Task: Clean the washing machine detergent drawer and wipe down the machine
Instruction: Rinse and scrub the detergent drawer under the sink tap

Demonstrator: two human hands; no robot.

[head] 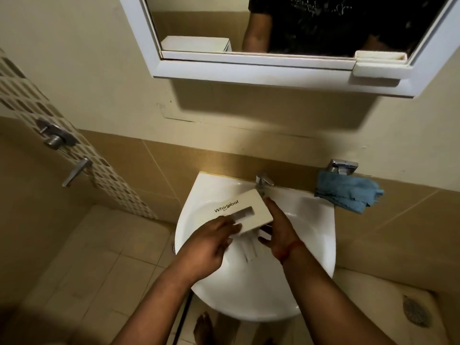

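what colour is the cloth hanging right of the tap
Blue, the cloth shows clearly in the head view.

Over the white washbasin a person holds a white Whirlpool detergent drawer, its front panel facing up, just under the chrome tap at the basin's back edge. The left hand grips the drawer's near left end; the right hand holds its right end, forefinger stretched along the side. A blue cloth lies on the basin's back right corner. Above hangs a white-framed mirror.
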